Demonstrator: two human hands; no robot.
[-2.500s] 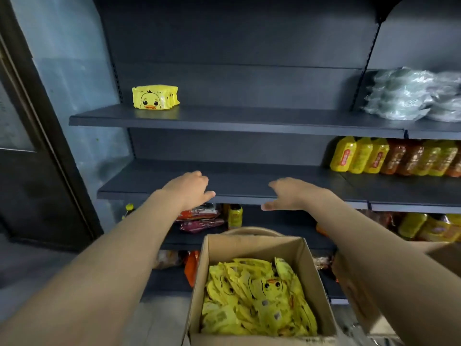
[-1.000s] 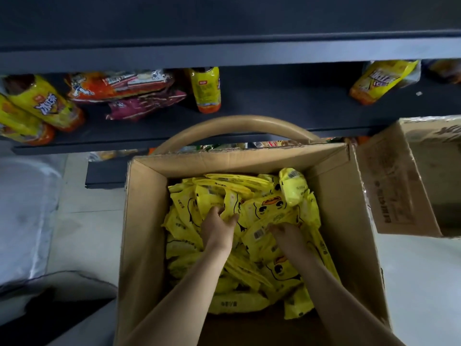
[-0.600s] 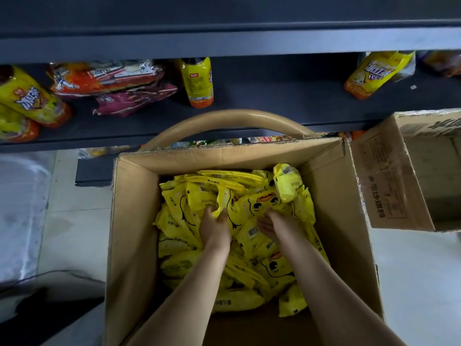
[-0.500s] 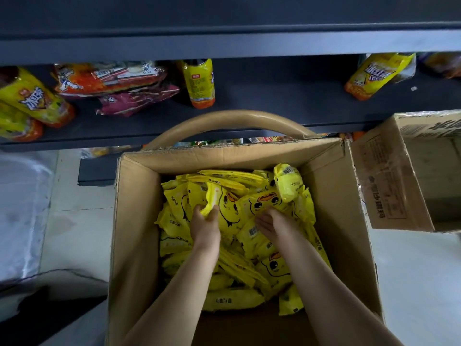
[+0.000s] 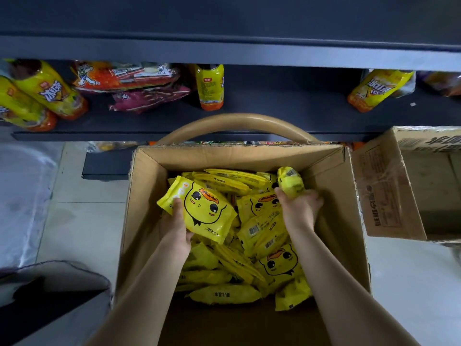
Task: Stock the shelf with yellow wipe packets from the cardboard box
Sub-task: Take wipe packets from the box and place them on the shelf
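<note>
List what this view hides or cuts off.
- Head view: lower packets in the cardboard box, buried under the top layer.
- Head view: right hand's palm side, turned away around its packet.
- Head view: second box, cut off by the right edge.

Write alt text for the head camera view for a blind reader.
The left hand holds a yellow duck-face plastic wipe packet and the right hand grips a second yellow packet, inside an open brown cardboard box full of them, near a dark shelf.
</note>
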